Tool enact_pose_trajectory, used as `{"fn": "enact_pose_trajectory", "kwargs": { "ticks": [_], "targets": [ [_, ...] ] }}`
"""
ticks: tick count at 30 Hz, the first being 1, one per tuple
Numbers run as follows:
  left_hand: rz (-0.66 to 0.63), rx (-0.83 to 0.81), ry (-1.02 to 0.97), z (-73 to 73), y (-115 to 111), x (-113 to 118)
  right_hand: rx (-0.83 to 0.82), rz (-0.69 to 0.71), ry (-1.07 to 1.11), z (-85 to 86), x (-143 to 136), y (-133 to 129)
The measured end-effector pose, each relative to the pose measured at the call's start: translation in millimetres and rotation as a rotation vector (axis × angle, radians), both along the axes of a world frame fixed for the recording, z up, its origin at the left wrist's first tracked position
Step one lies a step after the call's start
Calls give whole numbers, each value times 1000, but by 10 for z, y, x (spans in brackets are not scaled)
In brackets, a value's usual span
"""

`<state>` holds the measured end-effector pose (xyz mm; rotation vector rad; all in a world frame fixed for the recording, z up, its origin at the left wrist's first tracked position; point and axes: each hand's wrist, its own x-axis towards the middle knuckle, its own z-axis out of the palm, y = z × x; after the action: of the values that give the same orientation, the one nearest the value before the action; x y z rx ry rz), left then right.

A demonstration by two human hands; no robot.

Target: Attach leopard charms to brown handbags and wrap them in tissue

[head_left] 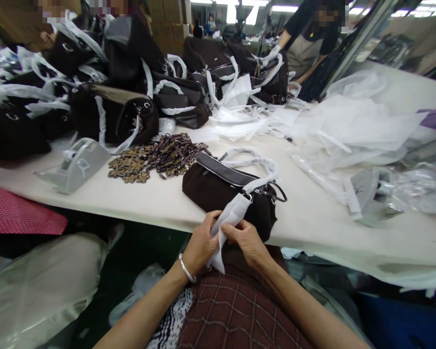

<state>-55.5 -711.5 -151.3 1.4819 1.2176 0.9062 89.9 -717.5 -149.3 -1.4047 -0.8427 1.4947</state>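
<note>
A dark brown handbag (225,186) lies at the table's front edge, its handle (267,162) covered in white wrapping. From a metal ring on the bag, a strip of white wrapping sheet (236,208) hangs down towards me. My left hand (205,242) is closed on the left side of this sheet. On its right side, my right hand (245,237) pinches the sheet between thumb and fingers. The sheet's lower end dangles below both hands. Whatever lies inside the sheet is hidden.
Metal charms or chains (160,157) lie heaped left of the bag. Tape dispensers stand at left (76,165) and right (374,194). More dark handbags (112,114) are piled behind, and white sheets (363,121) spread at right. A co-worker (305,43) stands across the table (312,213).
</note>
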Motion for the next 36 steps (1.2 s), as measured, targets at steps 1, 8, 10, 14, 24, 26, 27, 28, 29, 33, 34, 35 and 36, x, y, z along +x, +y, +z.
{"fn": "enact_pose_trajectory", "kwargs": {
  "ticks": [1,8,10,14,24,26,27,28,29,33,34,35,36],
  "targets": [
    [30,-9,-33,-24,-34,-11,5,-19,-15,16,-6,5],
    [6,49,-120,-38,-189,-158,41,-151,25,-17,-80,20],
    [11,-31,-99,-40,-176,-172,50,-162,26,-62,-89,17],
    [48,-82,-7,-72,-140,-150,69,-143,53,-117,-67,15],
    [98,-9,6,-150,-139,-106,-81,-218,570,107,-135,211],
    [118,-161,-185,-211,-82,-113,-87,-293,608,93,-184,266],
    [85,-236,-263,-232,-52,-124,-90,-320,627,78,-209,289],
    [31,-295,-300,-243,-24,-139,-93,-346,644,62,-232,306],
    [-30,-334,-293,-245,0,-157,-97,-368,660,50,-252,316],
    [-128,-354,-129,-229,50,-241,-78,-303,690,71,-205,270],
    [-125,-369,-119,-245,63,-262,-56,-212,672,91,-132,239],
    [-123,-402,-110,-274,81,-281,-36,-88,630,118,-22,202],
    [-120,-430,-92,-314,104,-296,-33,55,563,154,128,158]
  ]
}}
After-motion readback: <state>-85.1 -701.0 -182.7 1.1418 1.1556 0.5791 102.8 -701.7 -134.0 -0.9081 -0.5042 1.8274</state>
